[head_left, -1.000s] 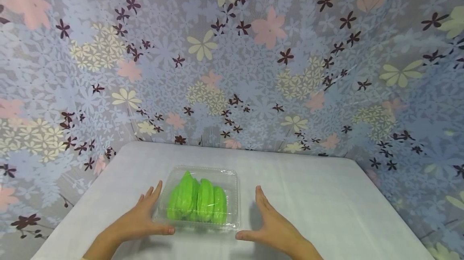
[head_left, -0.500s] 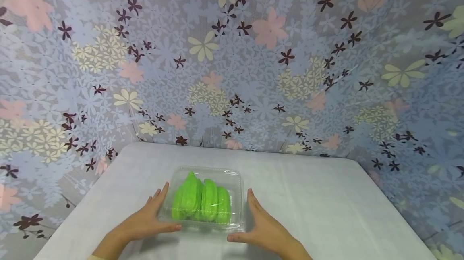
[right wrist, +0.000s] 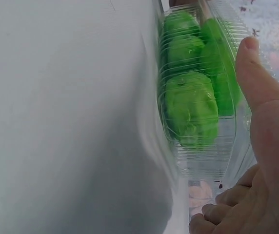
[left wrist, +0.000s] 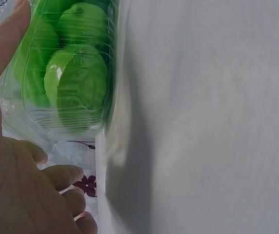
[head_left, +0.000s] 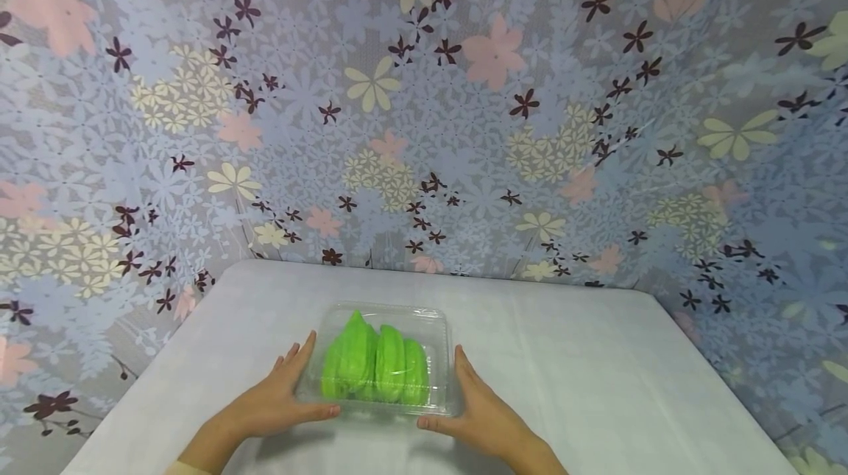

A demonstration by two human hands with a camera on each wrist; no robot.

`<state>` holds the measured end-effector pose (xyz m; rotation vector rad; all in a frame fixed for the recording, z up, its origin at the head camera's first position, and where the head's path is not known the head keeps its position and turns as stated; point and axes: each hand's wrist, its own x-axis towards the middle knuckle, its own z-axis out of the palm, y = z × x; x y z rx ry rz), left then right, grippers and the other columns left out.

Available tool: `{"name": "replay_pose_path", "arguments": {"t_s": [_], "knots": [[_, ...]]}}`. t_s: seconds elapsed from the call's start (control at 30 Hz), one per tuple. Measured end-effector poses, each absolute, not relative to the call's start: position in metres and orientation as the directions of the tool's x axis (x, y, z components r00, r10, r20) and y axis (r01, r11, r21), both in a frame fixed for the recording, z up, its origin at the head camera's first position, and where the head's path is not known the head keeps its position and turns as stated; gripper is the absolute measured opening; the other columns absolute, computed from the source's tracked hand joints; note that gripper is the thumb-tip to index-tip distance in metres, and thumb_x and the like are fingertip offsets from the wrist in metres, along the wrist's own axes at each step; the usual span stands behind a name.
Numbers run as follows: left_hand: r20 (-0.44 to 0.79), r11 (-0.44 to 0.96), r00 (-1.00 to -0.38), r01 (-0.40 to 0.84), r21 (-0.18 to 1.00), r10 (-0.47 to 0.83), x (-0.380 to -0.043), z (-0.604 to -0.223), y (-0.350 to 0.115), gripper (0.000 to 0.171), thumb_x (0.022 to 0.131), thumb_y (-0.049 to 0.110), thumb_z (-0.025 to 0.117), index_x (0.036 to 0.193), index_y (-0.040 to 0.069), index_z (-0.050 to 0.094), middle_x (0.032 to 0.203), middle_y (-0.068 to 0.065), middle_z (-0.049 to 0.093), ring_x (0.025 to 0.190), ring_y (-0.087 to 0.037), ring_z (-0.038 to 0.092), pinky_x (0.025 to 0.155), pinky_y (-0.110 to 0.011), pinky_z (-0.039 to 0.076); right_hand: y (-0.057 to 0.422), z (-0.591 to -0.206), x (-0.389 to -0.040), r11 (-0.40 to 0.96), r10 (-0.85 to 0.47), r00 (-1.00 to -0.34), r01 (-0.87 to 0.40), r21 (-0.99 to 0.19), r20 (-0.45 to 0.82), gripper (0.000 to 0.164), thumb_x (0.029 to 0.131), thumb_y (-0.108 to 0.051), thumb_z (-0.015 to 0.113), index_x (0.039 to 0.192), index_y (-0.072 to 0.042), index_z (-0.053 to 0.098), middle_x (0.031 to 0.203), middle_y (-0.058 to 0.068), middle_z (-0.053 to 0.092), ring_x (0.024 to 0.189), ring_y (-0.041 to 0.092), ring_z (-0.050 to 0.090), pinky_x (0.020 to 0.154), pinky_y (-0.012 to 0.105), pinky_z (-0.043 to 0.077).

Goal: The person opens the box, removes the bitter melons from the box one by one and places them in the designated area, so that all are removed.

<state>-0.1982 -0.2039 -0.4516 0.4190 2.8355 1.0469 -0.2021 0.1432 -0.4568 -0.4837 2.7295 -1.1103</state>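
A clear plastic clamshell container [head_left: 436,331] lies on the white-covered table, its lid down. Inside it, several bright green, long, ribbed pieces that look like fruit [head_left: 391,364] lie side by side. My left hand [head_left: 274,401] is at the container's left side, fingers straight along it and thumb by the front left corner. On the opposite side, my right hand [head_left: 486,412] has its fingers extended at the right edge and its thumb at the front. Both wrist views show the thumb over the container rim, with rounded green ends [left wrist: 78,80] visible through the ribbed wall.
White cloth covers the table [head_left: 563,357], which stretches away to the right of the container. Behind the table and at both sides hangs a flower-patterned curtain or wall covering [head_left: 424,129].
The container has shifted a little to the right along with my left hand. My right hand has come in from the right up to the container's edge.
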Motion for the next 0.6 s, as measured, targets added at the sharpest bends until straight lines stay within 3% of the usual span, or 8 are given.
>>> {"name": "replay_pose_path", "arguments": {"t_s": [0.4, 0.6], "knots": [[-0.004, 0.712, -0.956, 0.215, 0.668, 0.292, -0.198, -0.452, -0.206, 0.121, 0.079, 0.058, 0.079, 0.161, 0.003, 0.008, 0.164, -0.024, 0.011, 0.149, -0.047, 0.003, 0.116, -0.065, 0.003, 0.142, -0.464, -0.202, 0.623, -0.332, -0.943, -0.217, -0.752, -0.003, 0.127, 0.079, -0.06, 0.079, 0.16, 0.001, 0.003, 0.163, 0.025, 0.015, 0.146, 0.046, 0.023, 0.114, 0.063, 0.024], [0.01, 0.7, -0.954, 0.227, 0.677, 0.3, -0.199, -0.456, -0.208, 0.12, 0.08, 0.057, 0.078, 0.162, 0.004, 0.008, 0.165, -0.023, 0.01, 0.149, -0.046, 0.002, 0.117, -0.063, 0.001, 0.143, -0.47, -0.201, 0.601, -0.347, -0.938, -0.212, -0.77, -0.012, 0.123, 0.083, -0.06, 0.075, 0.161, -0.001, 0.0, 0.164, 0.024, 0.012, 0.147, 0.046, 0.02, 0.114, 0.064, 0.021]]}}
